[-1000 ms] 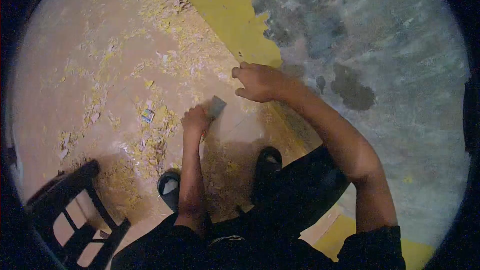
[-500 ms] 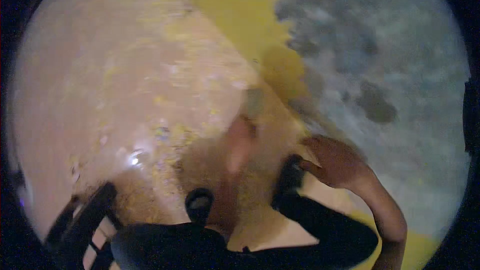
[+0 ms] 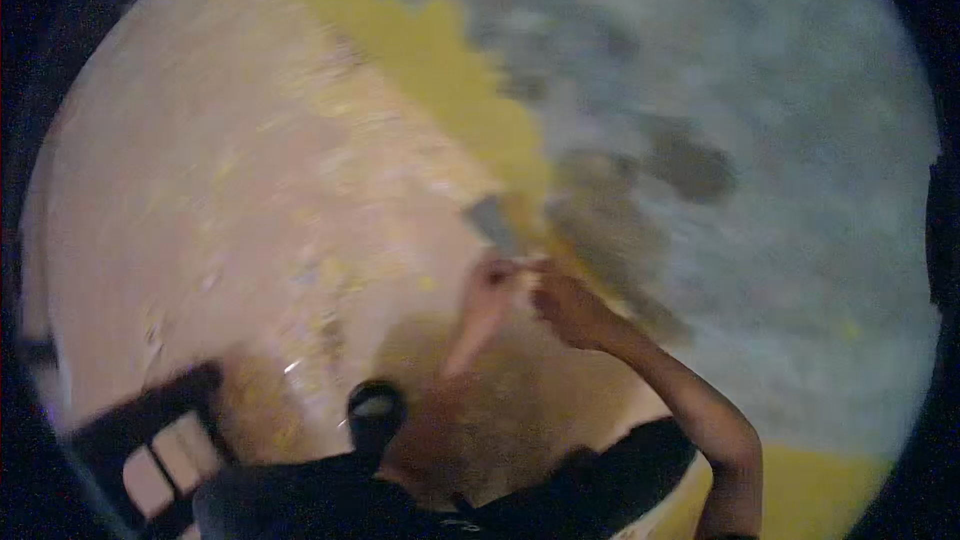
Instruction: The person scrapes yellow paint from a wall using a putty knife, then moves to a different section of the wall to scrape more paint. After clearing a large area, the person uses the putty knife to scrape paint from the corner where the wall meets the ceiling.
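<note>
My left hand [image 3: 488, 285] is closed in the middle of the head view, with a scraper [image 3: 490, 220] in it. The scraper's flat grey blade points up and left, over the edge between pale floor and yellow band; its handle is mostly hidden by the fingers. Right beside it, my right hand [image 3: 572, 310] reaches in from the lower right with its fingers pinched together. At its fingertips, close to the left hand, is a small pale spot too blurred to name.
A yellow painted band [image 3: 430, 70] runs diagonally between the pale, speckled floor [image 3: 200, 200] and a grey-green area [image 3: 800, 240] with dark stains. A black shoe [image 3: 377, 415] shows below my hands. At lower left stands a dark framed object [image 3: 205, 390] with pale gaps.
My right hand has moved left from near my knee to meet the left hand. The scraper now shows more sharply, and the whole view has shifted somewhat.
</note>
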`<state>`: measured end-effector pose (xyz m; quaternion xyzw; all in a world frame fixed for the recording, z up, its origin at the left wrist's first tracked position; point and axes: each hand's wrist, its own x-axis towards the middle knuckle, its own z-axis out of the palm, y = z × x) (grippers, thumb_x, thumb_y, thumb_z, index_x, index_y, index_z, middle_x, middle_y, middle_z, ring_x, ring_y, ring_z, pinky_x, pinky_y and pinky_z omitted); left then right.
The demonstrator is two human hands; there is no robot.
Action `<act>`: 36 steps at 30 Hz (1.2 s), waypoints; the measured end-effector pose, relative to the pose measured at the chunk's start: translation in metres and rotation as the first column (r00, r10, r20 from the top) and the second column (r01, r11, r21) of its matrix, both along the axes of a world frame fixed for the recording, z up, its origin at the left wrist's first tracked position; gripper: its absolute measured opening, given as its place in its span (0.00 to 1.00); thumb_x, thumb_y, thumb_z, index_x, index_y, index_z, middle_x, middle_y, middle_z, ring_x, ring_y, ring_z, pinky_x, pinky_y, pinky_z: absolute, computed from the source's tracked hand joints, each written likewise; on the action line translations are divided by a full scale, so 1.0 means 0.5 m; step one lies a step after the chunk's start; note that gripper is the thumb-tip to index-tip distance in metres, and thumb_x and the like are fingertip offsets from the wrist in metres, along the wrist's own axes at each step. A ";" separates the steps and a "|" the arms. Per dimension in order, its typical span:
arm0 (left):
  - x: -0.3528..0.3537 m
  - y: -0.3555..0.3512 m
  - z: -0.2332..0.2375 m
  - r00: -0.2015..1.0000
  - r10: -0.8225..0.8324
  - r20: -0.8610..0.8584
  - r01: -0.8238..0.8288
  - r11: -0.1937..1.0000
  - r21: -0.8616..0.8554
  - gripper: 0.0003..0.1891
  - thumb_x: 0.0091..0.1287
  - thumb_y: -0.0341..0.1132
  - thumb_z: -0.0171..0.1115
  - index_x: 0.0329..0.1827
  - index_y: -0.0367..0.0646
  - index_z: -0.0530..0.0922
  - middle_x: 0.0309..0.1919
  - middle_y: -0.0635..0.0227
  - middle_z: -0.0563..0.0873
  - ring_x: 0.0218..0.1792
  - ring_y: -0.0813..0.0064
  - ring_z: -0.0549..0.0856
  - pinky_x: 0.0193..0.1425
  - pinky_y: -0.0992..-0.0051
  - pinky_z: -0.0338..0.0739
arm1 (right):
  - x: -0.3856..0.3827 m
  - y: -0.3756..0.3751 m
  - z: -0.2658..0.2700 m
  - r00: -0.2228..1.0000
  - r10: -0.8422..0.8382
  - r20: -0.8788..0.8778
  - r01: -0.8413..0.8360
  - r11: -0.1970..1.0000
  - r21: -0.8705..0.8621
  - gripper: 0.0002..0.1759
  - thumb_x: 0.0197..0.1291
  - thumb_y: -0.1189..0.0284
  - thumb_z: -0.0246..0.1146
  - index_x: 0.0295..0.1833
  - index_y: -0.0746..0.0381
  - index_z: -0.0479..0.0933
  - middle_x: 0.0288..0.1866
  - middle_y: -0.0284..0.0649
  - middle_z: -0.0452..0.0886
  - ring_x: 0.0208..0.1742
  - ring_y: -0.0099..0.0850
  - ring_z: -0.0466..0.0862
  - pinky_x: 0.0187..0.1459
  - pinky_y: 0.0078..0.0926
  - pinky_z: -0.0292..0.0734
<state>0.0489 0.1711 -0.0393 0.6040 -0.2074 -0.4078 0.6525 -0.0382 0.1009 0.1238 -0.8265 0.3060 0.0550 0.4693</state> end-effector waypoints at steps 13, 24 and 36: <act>-0.527 -0.039 0.141 0.762 -0.570 0.307 0.627 0.767 -0.134 0.09 0.71 0.34 0.57 0.46 0.37 0.73 0.34 0.67 0.79 0.37 0.76 0.77 0.43 0.75 0.73 | -0.669 0.146 -0.012 0.801 -0.536 0.266 0.557 0.830 -0.006 0.29 0.68 0.62 0.55 0.68 0.66 0.58 0.63 0.59 0.70 0.63 0.53 0.73 0.60 0.44 0.70; -0.899 -0.029 0.263 -0.248 -0.577 0.778 0.956 -0.015 0.294 0.11 0.60 0.30 0.66 0.45 0.40 0.78 0.39 0.60 0.83 0.39 0.62 0.82 0.45 0.67 0.77 | -1.164 0.334 -0.360 -0.625 -0.665 0.408 0.770 -0.442 0.459 0.23 0.70 0.62 0.53 0.68 0.54 0.63 0.29 0.31 0.69 0.24 0.19 0.66 0.23 0.19 0.65; -0.918 -0.294 0.589 -0.502 0.628 0.594 0.857 0.452 0.247 0.09 0.62 0.28 0.61 0.45 0.42 0.78 0.52 0.56 0.80 0.58 0.48 0.76 0.63 0.52 0.67 | -1.379 0.095 -0.395 -0.768 -0.428 0.475 0.583 -0.775 0.243 0.18 0.68 0.71 0.50 0.61 0.61 0.69 0.40 0.58 0.81 0.40 0.55 0.82 0.41 0.49 0.76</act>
